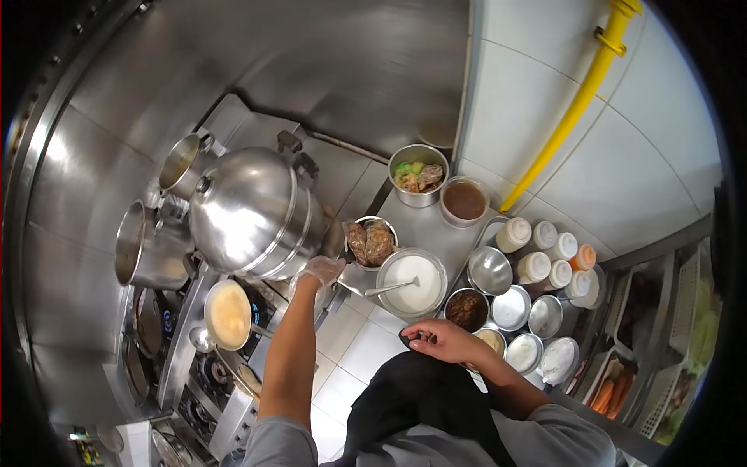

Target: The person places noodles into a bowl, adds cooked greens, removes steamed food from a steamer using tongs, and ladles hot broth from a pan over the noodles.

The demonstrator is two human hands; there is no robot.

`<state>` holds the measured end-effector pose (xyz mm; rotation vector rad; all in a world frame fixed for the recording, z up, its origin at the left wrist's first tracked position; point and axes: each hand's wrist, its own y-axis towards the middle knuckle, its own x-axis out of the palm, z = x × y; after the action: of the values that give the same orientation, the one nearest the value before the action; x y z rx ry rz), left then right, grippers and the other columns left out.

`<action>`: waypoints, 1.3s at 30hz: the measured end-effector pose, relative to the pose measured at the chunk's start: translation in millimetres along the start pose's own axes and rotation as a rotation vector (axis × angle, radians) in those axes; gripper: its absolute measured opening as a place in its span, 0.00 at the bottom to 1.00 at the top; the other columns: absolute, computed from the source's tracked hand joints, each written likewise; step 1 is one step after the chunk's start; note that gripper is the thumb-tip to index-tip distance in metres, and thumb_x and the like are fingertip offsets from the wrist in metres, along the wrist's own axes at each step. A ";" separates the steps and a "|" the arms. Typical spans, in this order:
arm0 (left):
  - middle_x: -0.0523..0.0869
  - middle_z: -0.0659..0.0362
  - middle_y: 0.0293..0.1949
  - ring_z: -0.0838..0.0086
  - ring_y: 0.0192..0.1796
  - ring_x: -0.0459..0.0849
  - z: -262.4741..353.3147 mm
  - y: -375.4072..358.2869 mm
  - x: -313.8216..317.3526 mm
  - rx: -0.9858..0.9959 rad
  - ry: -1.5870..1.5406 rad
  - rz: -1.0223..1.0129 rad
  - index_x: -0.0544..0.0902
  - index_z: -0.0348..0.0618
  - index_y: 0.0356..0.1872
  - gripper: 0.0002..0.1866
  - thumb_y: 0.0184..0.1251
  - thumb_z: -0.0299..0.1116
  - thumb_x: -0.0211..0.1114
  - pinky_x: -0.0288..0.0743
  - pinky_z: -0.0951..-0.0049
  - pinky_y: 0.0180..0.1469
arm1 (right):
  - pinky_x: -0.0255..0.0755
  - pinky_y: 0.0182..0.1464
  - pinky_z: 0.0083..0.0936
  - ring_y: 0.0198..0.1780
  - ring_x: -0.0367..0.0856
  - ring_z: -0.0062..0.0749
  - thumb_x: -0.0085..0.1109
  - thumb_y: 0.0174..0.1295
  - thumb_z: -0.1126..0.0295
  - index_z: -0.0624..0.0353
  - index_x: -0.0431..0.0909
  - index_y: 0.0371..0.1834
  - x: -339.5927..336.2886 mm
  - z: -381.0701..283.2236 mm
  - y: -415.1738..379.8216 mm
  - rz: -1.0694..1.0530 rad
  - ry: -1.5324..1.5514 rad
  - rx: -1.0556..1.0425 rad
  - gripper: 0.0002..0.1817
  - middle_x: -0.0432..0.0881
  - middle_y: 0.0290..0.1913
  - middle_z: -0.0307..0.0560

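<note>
The gloved left hand is stretched far forward, its fingers curled against the lower rim of the big domed steel pot, which lies tipped on its side over the stove with its lid facing left and near; the fingers look bent onto the metal, though whether they grip a handle or only press the rim I cannot tell. Just right of that hand, a ladle handle runs as a thin bright bar, its long axis lying left-to-right, its bowl sunk in the round steel tub of white liquid; the near end of the handle points toward the left hand, which is the closer of the two. The bare right hand sits near the body, fingers loosely closed round a small dark object at its left edge, too small to identify. Beside the tub stands a bowl of brown fried pieces, rough and crusted against the smooth polished steel. Near and left, a small pan of pale batter-like liquid rests on the stove. To the right, squeeze bottles with white caps cluster together.
</note>
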<state>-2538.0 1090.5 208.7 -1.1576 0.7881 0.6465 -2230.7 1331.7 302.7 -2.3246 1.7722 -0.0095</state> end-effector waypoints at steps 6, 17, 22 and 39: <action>0.86 0.48 0.30 0.55 0.39 0.86 -88.9 -52.7 32.0 0.114 0.032 -0.001 0.84 0.35 0.29 0.29 0.68 0.58 0.58 0.76 0.58 0.45 | 0.75 0.46 0.24 0.45 0.81 0.28 0.61 0.68 0.64 0.56 0.78 0.59 24.0 -14.6 25.2 -0.194 -0.040 0.003 0.18 0.82 0.49 0.44; 0.83 0.45 0.23 0.54 0.31 0.84 -189.0 -303.7 90.6 -0.226 -0.474 0.145 0.84 0.33 0.29 0.37 0.67 0.65 0.53 0.75 0.56 0.39 | 0.77 0.47 0.28 0.45 0.82 0.33 0.61 0.67 0.64 0.57 0.79 0.57 129.1 -59.0 61.6 -0.650 -0.199 -0.079 0.17 0.82 0.51 0.48; 0.85 0.44 0.24 0.53 0.29 0.82 -202.3 -477.0 142.0 -0.564 -0.790 0.211 0.85 0.35 0.22 0.35 0.65 0.64 0.56 0.74 0.56 0.38 | 0.78 0.52 0.31 0.51 0.82 0.37 0.60 0.68 0.64 0.58 0.79 0.56 205.5 -70.1 54.5 -0.894 -0.248 -0.184 0.17 0.82 0.52 0.49; 0.83 0.51 0.22 0.61 0.27 0.81 -126.4 -963.8 541.6 -1.557 -1.337 0.519 0.85 0.35 0.25 0.38 0.62 0.70 0.58 0.74 0.59 0.34 | 0.75 0.38 0.20 0.37 0.80 0.22 0.58 0.67 0.70 0.63 0.79 0.55 523.8 -51.2 -88.6 -1.558 -0.549 -0.015 0.15 0.84 0.44 0.43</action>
<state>-1489.3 722.7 263.9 -1.3771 -0.8488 2.3347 -2010.1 845.8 302.1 -2.6506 -0.4611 0.3316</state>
